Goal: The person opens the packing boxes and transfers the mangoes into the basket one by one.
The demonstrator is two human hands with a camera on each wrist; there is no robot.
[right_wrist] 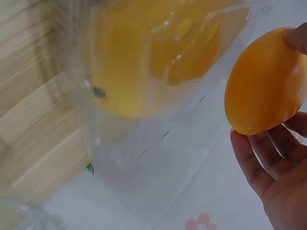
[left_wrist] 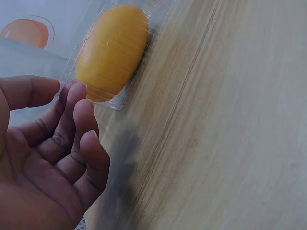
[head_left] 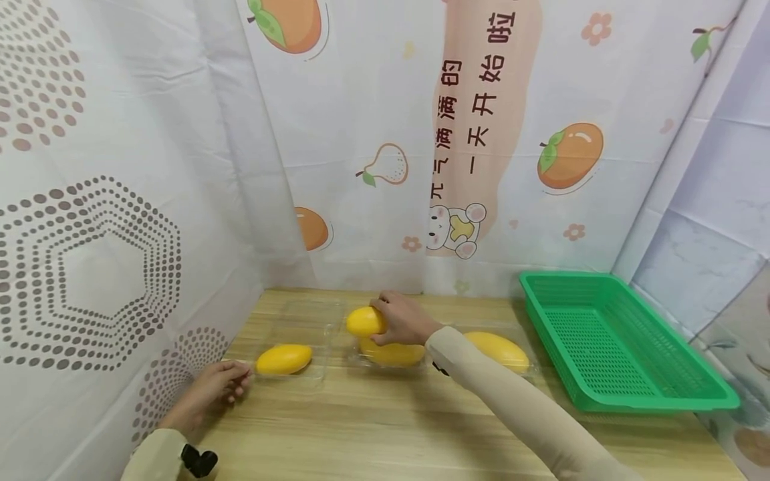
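Note:
My right hand [head_left: 404, 321] grips a yellow mango [head_left: 364, 322], thumb on one side and fingers on the other. It holds the mango above a clear plastic box [head_left: 355, 361] in which another mango [head_left: 394, 354] lies. On the left, a clear clamshell box [head_left: 319, 374] stands with its lid [head_left: 309, 314] folded back and a mango [head_left: 284, 359] inside. My left hand [head_left: 213, 387] pinches that box's near-left edge between thumb and forefinger, its other fingers loosely curled in the left wrist view. The right wrist view shows the held mango [right_wrist: 264, 86] beside the middle box.
A third clear box with a mango [head_left: 496, 351] sits right of the middle one, partly behind my right sleeve. A green plastic basket [head_left: 656, 404] stands at the right of the wooden table [head_left: 385, 427]. Printed curtains [head_left: 361, 100] hang at the back and sides.

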